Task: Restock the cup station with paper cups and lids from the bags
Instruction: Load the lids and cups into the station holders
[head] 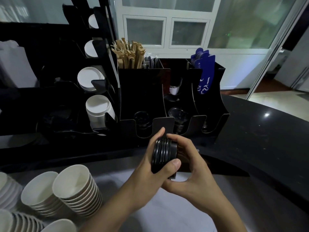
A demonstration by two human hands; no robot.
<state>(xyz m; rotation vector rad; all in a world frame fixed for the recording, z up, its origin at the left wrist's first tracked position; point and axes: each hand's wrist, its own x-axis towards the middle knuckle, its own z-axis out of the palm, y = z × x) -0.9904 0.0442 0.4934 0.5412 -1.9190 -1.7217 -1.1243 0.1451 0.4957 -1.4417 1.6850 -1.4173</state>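
Stack of black lids (164, 155): held on edge between both hands, just before the black organiser (145, 97). Organiser slots: lids low; wooden stirrers (129, 55), blue packets (204, 72) above. Left hand (150, 166) grips the stack, thumb over; right hand (192, 166) cups its far side.
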